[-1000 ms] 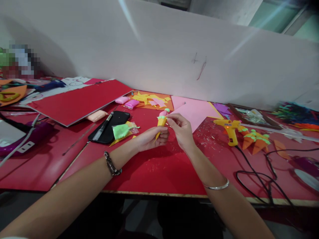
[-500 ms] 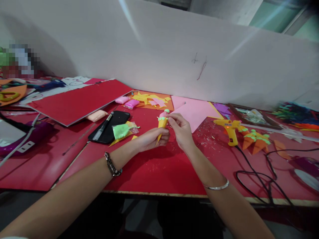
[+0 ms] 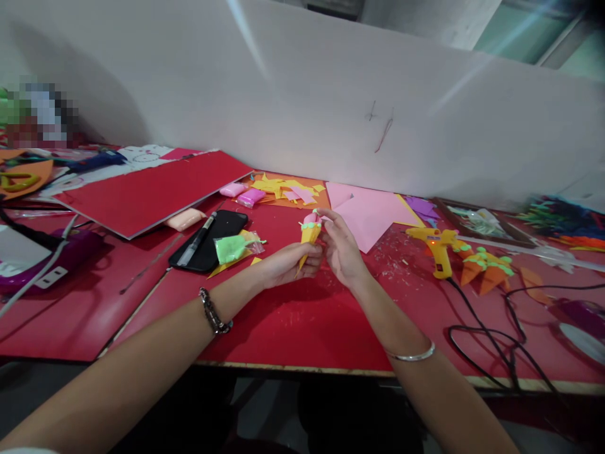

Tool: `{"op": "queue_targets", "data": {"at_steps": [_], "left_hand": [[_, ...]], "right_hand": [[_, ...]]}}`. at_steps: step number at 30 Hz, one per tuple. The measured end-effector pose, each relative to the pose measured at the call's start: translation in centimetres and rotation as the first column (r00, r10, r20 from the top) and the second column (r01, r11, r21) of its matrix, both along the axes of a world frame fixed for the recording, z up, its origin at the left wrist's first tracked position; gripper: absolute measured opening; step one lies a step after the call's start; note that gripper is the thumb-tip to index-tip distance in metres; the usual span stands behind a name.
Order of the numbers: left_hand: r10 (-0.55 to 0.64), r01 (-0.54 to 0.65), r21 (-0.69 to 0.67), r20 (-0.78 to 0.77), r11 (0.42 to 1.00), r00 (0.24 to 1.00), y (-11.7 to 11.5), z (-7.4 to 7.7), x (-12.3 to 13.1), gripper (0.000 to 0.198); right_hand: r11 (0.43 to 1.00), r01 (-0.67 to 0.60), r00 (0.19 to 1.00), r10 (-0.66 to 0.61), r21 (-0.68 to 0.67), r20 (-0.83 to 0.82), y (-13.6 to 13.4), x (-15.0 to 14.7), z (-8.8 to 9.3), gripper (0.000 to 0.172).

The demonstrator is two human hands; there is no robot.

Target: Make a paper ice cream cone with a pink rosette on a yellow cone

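My left hand [image 3: 293,263] is closed around a small yellow paper ice cream cone [image 3: 309,236], held upright above the red table. Pink clay forms its scoop, with a pale green ruffled band below and a green bit on top. Close against the cone's right side is my right hand [image 3: 344,251], its fingers apart; the index fingertip rests at the top of the scoop. To the left, an opened packet of green clay [image 3: 230,250] lies partly on a black phone [image 3: 227,225], which also carries a marker pen [image 3: 198,238].
A yellow glue gun [image 3: 440,249] with a trailing black cord stands right of me, beside orange cones [image 3: 489,272]. Pink paper [image 3: 366,215], yellow scraps [image 3: 274,186] and clay packets [image 3: 250,197] lie at the back. A red board [image 3: 155,192] sits back left.
My right hand's fingers have opened out from a pinch at the green band, and the index finger has moved up to the top of the scoop. The left hand stays in place.
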State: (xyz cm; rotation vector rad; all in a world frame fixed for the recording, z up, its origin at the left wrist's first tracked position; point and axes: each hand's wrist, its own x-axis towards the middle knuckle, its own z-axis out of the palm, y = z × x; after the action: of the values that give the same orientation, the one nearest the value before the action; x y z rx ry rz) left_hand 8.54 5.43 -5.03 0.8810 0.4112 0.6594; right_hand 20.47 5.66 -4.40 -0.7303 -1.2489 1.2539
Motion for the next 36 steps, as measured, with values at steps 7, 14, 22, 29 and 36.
{"op": "queue_targets", "data": {"at_steps": [7,14,22,29,36], "left_hand": [[0.013,-0.013,0.002,-0.017,1.0,1.0,-0.19,0.13,0.02,0.019],[0.014,-0.014,0.006,-0.016,1.0,1.0,-0.14,0.01,-0.04,0.016],[0.017,-0.015,0.034,-0.037,0.999,0.999,-0.18,0.22,-0.03,0.018],[0.012,-0.011,0.024,-0.025,1.0,1.0,-0.09,0.0,-0.04,0.017],[0.019,-0.018,0.044,-0.037,0.999,0.999,-0.17,0.05,-0.08,0.017]], "right_hand": [[0.997,0.069,0.996,-0.071,0.045,0.047,0.11,0.07,-0.17,0.023],[0.995,0.084,0.995,-0.087,0.06,0.044,0.22,0.07,-0.25,0.022],[0.99,0.132,0.991,-0.134,0.049,0.02,0.26,-0.02,-0.38,0.027],[0.994,0.099,0.995,-0.098,0.043,-0.019,0.21,0.04,-0.41,0.042],[0.992,0.106,0.994,-0.106,0.07,-0.001,0.4,0.12,-0.67,0.052]]}}
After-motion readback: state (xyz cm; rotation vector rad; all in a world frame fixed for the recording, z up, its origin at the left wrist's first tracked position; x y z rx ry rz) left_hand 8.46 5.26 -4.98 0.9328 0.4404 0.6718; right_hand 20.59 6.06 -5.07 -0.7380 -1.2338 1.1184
